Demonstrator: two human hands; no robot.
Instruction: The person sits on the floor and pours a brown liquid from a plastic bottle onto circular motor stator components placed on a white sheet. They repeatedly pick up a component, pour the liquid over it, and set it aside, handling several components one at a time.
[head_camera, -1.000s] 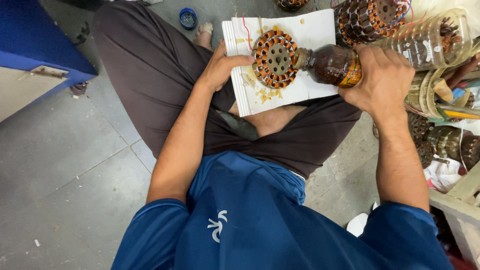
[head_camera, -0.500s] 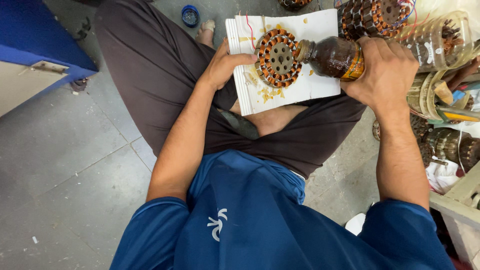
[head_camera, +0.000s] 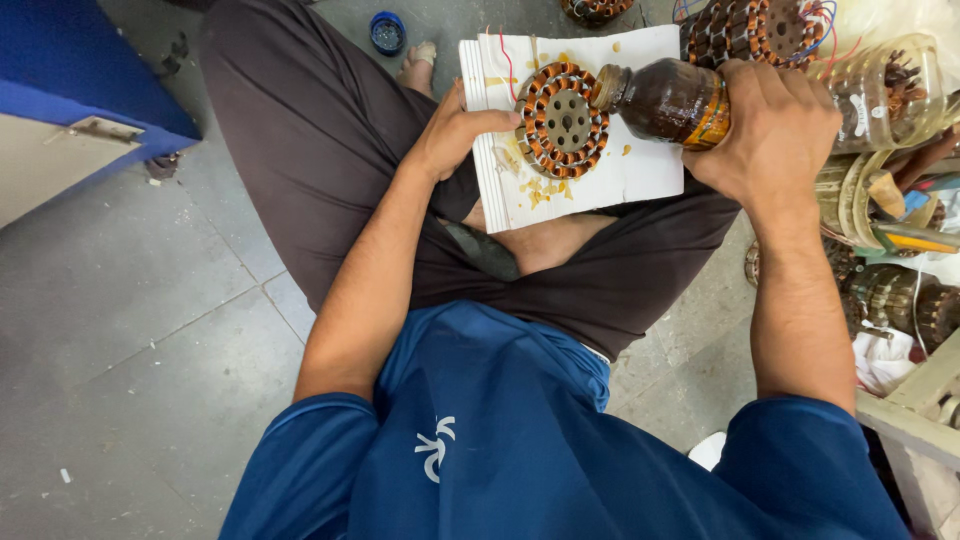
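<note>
Head view. Right hand (head_camera: 775, 130), fingers clamped around a tilted brown bottle (head_camera: 665, 100), holds its mouth at the rim of a wound stator (head_camera: 562, 120) lying on a white sheet (head_camera: 640, 170) across the lap. Left hand (head_camera: 455, 130) steadies the stator's edge, fingers together. A slow, shallow pour over the coils, with the stator kept flat, would likely limit drips onto the sheet.

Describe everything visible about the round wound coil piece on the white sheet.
The wound coil piece is a flat ring of copper-orange windings around dark slots, with a grey metal hub pierced by small holes. It lies flat on the white sheet, amid amber drips. The left hand steadies its left edge; the mouth of the brown bottle, gripped by the right hand, meets its right rim.
</note>
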